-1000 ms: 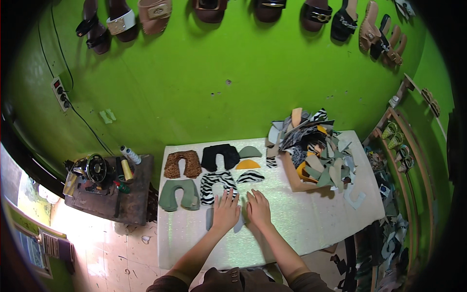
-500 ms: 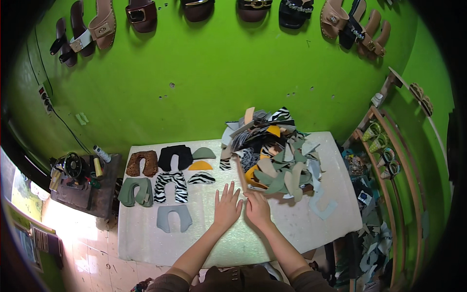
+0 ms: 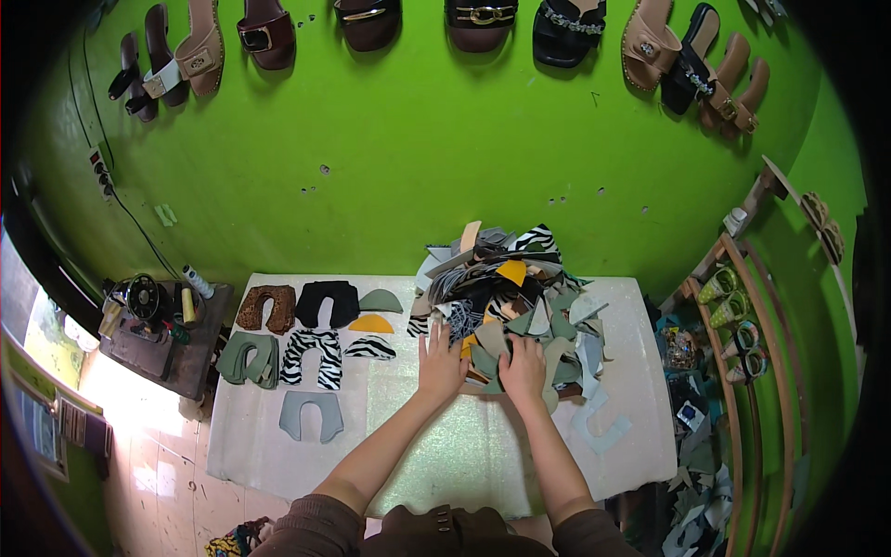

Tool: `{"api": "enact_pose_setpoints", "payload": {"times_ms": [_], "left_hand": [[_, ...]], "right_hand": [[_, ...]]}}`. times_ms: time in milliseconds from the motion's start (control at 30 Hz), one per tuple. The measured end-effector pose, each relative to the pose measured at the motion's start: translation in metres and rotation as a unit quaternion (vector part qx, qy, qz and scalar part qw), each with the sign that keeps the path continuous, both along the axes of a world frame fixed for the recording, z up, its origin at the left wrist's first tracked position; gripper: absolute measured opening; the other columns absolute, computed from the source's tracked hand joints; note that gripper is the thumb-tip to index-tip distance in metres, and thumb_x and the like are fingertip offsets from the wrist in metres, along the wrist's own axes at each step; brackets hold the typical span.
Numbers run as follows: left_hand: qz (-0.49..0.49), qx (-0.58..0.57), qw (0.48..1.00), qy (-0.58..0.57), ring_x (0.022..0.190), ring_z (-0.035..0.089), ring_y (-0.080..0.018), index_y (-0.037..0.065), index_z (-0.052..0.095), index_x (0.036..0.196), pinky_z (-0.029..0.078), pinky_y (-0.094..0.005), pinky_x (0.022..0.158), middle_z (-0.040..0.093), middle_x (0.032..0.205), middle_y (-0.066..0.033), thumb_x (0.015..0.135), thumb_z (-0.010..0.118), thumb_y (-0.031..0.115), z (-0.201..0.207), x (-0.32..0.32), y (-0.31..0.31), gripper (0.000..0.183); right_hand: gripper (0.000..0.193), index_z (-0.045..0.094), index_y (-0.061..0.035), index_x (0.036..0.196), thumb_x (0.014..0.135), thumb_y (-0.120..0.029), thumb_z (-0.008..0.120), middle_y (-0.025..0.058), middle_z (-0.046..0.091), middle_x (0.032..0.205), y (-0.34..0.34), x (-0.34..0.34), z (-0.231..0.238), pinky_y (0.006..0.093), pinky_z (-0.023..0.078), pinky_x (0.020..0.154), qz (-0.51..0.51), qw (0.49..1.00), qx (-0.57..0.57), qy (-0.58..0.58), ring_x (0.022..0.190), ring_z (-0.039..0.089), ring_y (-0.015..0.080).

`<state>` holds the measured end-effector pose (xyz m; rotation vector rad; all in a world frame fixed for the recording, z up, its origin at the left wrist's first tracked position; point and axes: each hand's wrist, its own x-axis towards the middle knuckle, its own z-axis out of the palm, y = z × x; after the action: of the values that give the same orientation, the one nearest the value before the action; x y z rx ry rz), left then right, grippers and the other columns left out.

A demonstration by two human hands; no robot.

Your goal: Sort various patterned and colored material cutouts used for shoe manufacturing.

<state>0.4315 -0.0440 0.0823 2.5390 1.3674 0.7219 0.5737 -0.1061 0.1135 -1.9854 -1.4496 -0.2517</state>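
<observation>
A heap of cut shoe-upper pieces, in green, grey, black, yellow and zebra print, fills a shallow brown box whose front edge mostly hides beneath the pieces. My left hand rests at the heap's left front edge, fingers stretched apart beside a zebra-print piece. On the front of the heap lies my right hand, fingers spaced over green and beige pieces; its fingertips are partly lost among them. Left of the hands lie sorted pieces: brown patterned, black, green, zebra and grey horseshoe shapes.
Three half-moon pieces, green, yellow and zebra, lie between the horseshoes and the heap. A pale horseshoe lies right. A sewing machine stands left, a wooden rack right. Sandals hang on the green wall.
Both hands have moved forward from the bare tabletop and box corner onto the heap, the right hand also to the right. The view has tilted slightly up.
</observation>
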Motion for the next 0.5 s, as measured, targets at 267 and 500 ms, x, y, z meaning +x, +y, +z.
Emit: {"api": "enact_pose_setpoints", "payload": {"times_ms": [267, 500], "left_hand": [[0.01, -0.037, 0.999, -0.019, 0.129, 0.018, -0.035, 0.004, 0.061, 0.1, 0.012, -0.0493, 0.103, 0.033, 0.132, -0.0189, 0.076, 0.059, 0.028, 0.003, 0.01, -0.001, 0.034], [-0.043, -0.131, 0.965, -0.221, 0.114, 0.04, -0.0379, 0.0, 0.058, 0.099, 0.031, -0.0415, 0.096, 0.048, 0.118, -0.0206, 0.087, 0.047, 0.022, 0.026, 0.001, -0.014, 0.028]], "right_hand": [[0.015, 0.058, -0.0053, 0.085, 0.073, -0.015, 0.06, 0.0095, 0.057, 0.083, 0.009, 0.014, -0.017, 0.0392, 0.038, 0.075, 0.062, 0.994, -0.057, 0.076, 0.084, 0.052, 0.0281], [0.013, 0.056, -0.0025, 0.084, 0.073, -0.007, 0.062, 0.009, 0.054, 0.075, 0.008, 0.004, 0.009, 0.0321, 0.041, 0.062, 0.151, 0.964, 0.088, 0.198, 0.067, 0.052, 0.0244]]}}
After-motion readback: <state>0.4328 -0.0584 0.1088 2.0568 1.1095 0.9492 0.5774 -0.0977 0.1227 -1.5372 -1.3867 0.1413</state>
